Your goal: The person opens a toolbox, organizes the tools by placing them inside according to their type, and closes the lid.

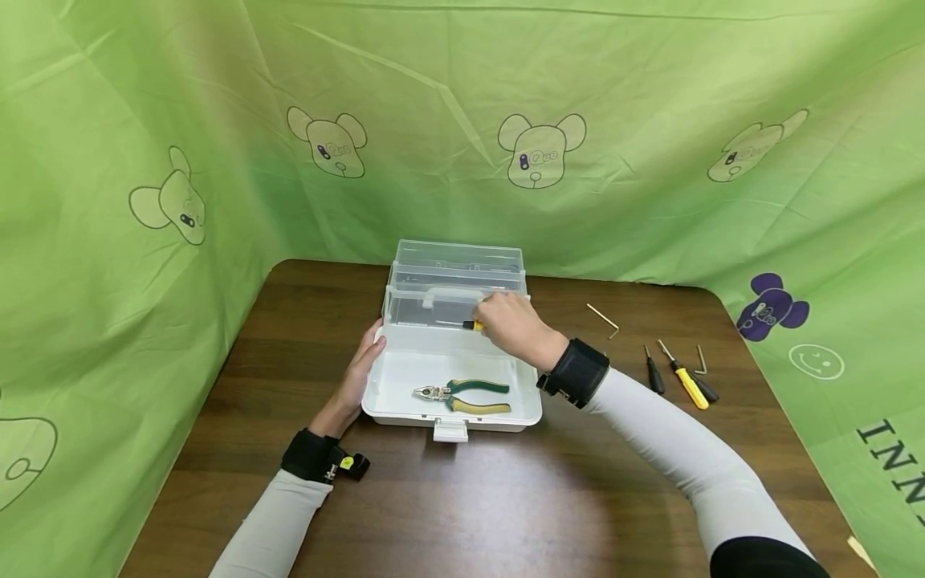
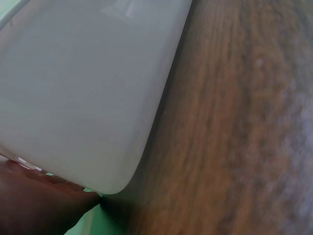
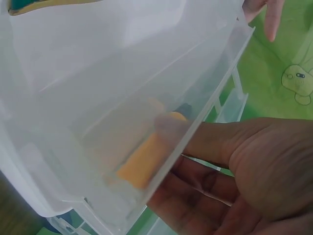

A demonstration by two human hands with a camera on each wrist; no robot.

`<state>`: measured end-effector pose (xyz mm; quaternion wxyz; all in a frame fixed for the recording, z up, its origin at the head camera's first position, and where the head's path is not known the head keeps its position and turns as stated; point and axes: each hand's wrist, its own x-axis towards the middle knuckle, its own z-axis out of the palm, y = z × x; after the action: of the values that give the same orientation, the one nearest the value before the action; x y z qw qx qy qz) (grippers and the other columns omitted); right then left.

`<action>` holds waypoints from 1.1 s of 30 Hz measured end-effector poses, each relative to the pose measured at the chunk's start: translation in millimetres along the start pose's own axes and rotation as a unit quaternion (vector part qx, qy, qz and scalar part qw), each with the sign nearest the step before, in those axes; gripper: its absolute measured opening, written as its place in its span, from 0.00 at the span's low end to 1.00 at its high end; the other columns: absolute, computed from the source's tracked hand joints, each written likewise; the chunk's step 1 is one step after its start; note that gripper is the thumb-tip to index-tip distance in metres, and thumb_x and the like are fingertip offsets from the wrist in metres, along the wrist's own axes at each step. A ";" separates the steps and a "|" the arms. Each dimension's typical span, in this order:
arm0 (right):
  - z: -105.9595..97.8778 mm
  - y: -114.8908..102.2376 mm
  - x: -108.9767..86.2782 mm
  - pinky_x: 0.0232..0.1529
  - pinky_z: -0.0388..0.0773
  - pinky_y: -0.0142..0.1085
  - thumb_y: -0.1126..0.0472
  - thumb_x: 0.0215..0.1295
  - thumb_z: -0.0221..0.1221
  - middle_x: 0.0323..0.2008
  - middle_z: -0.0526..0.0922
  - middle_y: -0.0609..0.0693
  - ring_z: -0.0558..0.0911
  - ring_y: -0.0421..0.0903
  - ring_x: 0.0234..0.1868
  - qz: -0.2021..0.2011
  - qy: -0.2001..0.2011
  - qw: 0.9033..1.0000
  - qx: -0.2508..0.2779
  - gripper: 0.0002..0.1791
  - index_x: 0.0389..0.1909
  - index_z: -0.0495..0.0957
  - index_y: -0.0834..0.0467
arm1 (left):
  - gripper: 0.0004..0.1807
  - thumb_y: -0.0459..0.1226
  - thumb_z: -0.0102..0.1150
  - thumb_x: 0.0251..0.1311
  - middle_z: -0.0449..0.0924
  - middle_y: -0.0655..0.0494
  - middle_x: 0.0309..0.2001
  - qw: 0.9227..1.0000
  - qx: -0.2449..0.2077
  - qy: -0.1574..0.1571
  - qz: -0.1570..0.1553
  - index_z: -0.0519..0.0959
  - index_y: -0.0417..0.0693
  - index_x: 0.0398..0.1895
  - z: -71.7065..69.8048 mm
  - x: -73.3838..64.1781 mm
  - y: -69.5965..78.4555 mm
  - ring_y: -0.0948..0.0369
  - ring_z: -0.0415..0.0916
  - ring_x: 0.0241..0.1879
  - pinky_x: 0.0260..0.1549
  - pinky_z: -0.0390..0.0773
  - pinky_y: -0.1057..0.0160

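In the head view a white toolbox (image 1: 405,365) stands unfolded, its clear stepped trays (image 1: 412,305) raised at the back. My left hand (image 1: 359,373) holds the box's left side, thumb at the rim. My right hand (image 1: 515,319) grips a screwdriver by its yellow handle (image 3: 145,159) inside the lowest clear tray; the right wrist view shows the handle through the tray's wall, between thumb and fingers. Pliers (image 1: 462,395) with green and tan handles lie on the toolbox floor. The left wrist view shows mostly the box's outer wall (image 2: 88,98).
On the wooden table (image 1: 289,321), right of the box, lie a yellow screwdriver (image 1: 690,385), black-handled screwdrivers (image 1: 654,377), and hex keys (image 1: 603,317). The box's white latch (image 1: 451,432) juts out in front. A green printed cloth (image 1: 448,136) hangs behind and at the sides.
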<state>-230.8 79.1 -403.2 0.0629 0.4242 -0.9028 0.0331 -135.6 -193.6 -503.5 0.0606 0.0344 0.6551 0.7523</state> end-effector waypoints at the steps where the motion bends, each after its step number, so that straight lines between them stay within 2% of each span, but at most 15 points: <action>1: 0.5 0.3 -0.3 0.25 0.55 0.34 0.73 0.62 0.70 0.19 0.75 0.47 0.61 0.41 0.22 0.000 -0.001 1.000 0.002 0.15 0.21 0.79 0.55 | 0.39 0.49 0.32 0.83 0.34 0.43 0.86 1.000 0.000 0.001 -0.001 0.36 0.44 0.87 0.0 -0.2 -0.2 0.48 0.30 0.85 0.80 0.32 0.40; 6: 0.7 1.1 -2.5 0.24 0.51 0.33 0.72 0.61 0.70 0.18 0.67 0.44 0.59 0.40 0.22 0.006 -0.007 1.000 0.015 0.19 0.19 0.73 0.53 | 0.39 0.49 0.32 0.83 0.35 0.42 0.86 1.000 0.003 0.002 -0.002 0.36 0.44 0.87 0.0 -0.6 -1.0 0.47 0.30 0.85 0.80 0.33 0.40; 9: -2.0 0.4 -4.9 0.23 0.55 0.33 0.69 0.61 0.73 0.19 0.72 0.45 0.62 0.40 0.22 0.016 -0.011 1.000 0.022 0.18 0.21 0.75 0.53 | 0.39 0.48 0.32 0.83 0.36 0.41 0.86 1.000 -0.001 0.001 0.001 0.36 0.44 0.87 0.0 -0.3 -1.1 0.47 0.31 0.84 0.80 0.33 0.40; 13: -6.1 -0.3 -7.9 0.21 0.65 0.35 0.64 0.61 0.75 0.24 0.79 0.48 0.69 0.42 0.22 0.035 -0.017 0.999 0.025 0.12 0.26 0.80 0.54 | 0.38 0.48 0.32 0.83 0.36 0.40 0.86 1.000 -0.001 -0.001 0.004 0.36 0.43 0.87 0.0 -0.2 -1.1 0.46 0.31 0.84 0.80 0.33 0.40; 19: -14.3 1.1 -11.4 0.20 0.72 0.41 0.61 0.62 0.74 0.25 0.81 0.48 0.72 0.44 0.21 0.051 -0.014 0.999 0.010 0.05 0.35 0.87 0.55 | 0.39 0.47 0.32 0.83 0.36 0.40 0.86 1.000 0.000 0.001 0.006 0.36 0.42 0.87 -0.3 -0.5 -1.4 0.46 0.31 0.84 0.79 0.33 0.39; 24: -22.3 2.9 -15.0 0.20 0.74 0.43 0.60 0.64 0.73 0.29 0.86 0.51 0.75 0.46 0.21 0.059 -0.013 0.998 0.004 0.08 0.42 0.89 0.56 | 0.39 0.48 0.33 0.83 0.35 0.41 0.86 1.000 -0.002 0.003 0.005 0.36 0.41 0.87 -0.3 0.3 -1.9 0.47 0.31 0.84 0.80 0.33 0.40; 28: -30.0 4.6 -18.4 0.23 0.79 0.47 0.57 0.62 0.75 0.35 0.89 0.52 0.79 0.48 0.23 0.069 -0.009 0.998 0.001 0.12 0.45 0.89 0.56 | 0.39 0.48 0.32 0.83 0.35 0.41 0.86 1.000 -0.002 0.001 0.004 0.36 0.42 0.87 -0.7 0.5 -2.2 0.48 0.31 0.84 0.80 0.33 0.40; 33: -39.4 9.5 -25.7 0.23 0.79 0.47 0.57 0.61 0.76 0.38 0.91 0.53 0.83 0.52 0.27 0.081 -0.007 0.997 0.001 0.15 0.48 0.90 0.57 | 0.39 0.48 0.32 0.83 0.35 0.41 0.86 1.000 0.001 0.000 0.004 0.36 0.42 0.87 -1.1 0.0 -1.5 0.48 0.31 0.84 0.80 0.32 0.40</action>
<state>-218.5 109.2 -367.9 0.0530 0.3497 -0.9347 0.0360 -135.7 -194.4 -505.1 0.0573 0.0372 0.6556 0.7520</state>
